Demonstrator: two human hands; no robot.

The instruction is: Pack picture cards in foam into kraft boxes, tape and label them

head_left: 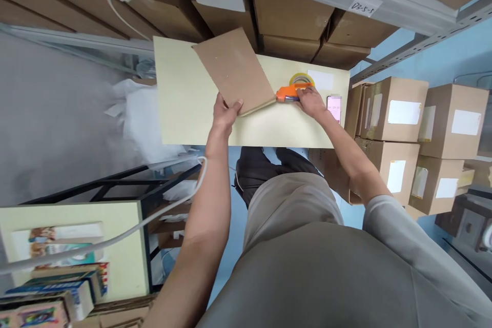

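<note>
A flat brown cardboard box (233,69) lies tilted on a pale yellow table (180,97). My left hand (225,113) grips its near corner, thumb on top. My right hand (310,101) is closed on an orange tape dispenser (289,93) with a yellow tape roll (302,79), pressed against the box's right edge.
A phone (334,106) with a lit screen lies on the table right of my right hand. Stacked labelled cardboard boxes (400,113) stand at the right, more boxes on shelves (292,15) behind. A white bag (142,118) sits left; a black rack (126,189) and books (57,287) lower left.
</note>
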